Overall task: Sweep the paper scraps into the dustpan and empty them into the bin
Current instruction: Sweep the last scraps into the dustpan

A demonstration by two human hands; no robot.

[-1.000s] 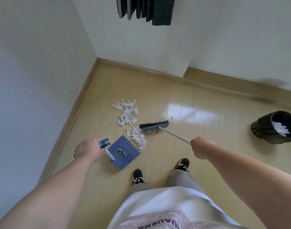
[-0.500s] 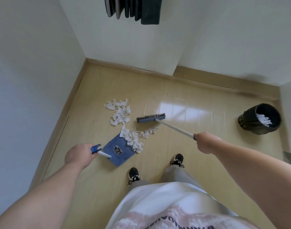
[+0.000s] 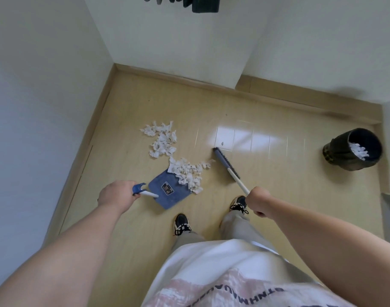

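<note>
Left hand point(image 3: 116, 195) gripped the dustpan point(image 3: 167, 189) handle, fingers curled round it; pan flat on the floor point(image 3: 278, 196). Right hand point(image 3: 259, 201) clasped the broom point(image 3: 228, 166) shaft, head just right of the pan. Paper scraps point(image 3: 187, 173) lay partly across the pan's mouth, more beyond. Bin point(image 3: 353, 151) stood well apart, right, holding scraps.

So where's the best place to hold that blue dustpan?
Probably by its long handle, coming from the rear, as the left hand does: the dustpan has its open mouth facing the paper scraps, leaving the back free.
</note>
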